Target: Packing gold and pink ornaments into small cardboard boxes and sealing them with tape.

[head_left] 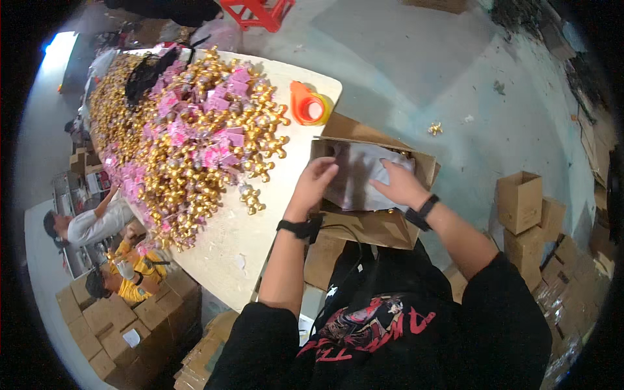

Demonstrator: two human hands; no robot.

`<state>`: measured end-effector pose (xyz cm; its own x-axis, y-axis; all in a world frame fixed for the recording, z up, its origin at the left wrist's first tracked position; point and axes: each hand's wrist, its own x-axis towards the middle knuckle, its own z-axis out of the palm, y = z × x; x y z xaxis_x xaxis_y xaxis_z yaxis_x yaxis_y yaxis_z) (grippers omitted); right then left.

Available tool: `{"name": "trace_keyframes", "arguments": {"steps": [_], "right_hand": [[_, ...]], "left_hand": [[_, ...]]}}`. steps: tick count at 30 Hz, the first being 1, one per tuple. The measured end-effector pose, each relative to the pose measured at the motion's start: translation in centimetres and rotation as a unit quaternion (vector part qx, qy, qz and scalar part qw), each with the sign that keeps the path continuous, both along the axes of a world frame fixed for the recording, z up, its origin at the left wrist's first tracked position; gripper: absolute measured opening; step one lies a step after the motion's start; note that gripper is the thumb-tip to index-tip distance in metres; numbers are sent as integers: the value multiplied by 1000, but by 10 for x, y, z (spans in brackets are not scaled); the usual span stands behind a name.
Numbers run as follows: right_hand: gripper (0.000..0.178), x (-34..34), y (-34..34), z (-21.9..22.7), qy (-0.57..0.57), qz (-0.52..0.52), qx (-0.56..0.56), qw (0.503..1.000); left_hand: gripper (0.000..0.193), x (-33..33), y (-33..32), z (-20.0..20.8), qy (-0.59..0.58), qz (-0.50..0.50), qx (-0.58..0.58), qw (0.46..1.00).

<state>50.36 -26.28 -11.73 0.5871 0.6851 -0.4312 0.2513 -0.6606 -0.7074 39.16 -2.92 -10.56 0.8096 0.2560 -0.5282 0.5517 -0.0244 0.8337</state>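
An open cardboard box [364,223] stands in front of me at the table's edge. Inside it lies a pale grey-white sheet [356,175], paper or thin plastic. Small gold bits peek out around the sheet's right side. My right hand [402,186] rests on the sheet with thumb and fingers apart. Over the box's left rim is my left hand [314,184], its thumb and fingers apart and nothing visible between them. A dark band circles each wrist.
A white table [227,260] carries a large heap of gold bear-like figures [195,175] with pink tags. An orange tape dispenser [308,107] sits at its far corner. Cartons [519,203] are stacked on the right. Two people [97,224] work at the left. A red stool [260,14] stands behind the table.
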Motion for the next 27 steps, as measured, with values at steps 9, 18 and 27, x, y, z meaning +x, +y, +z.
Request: {"name": "trace_keyframes", "arguments": {"steps": [9,18,27], "right_hand": [[95,-7,-60,-7,-194,-210,9,958],[101,-8,-52,-18,-88,-213,-32,973],[94,-14,-2,-10,-155,-109,-194,963]], "left_hand": [[64,-99,9,64,189,-54,322,926],[81,-211,-15,-4,284,7,270,920],[63,-234,38,-3,215,239,300,898]]}}
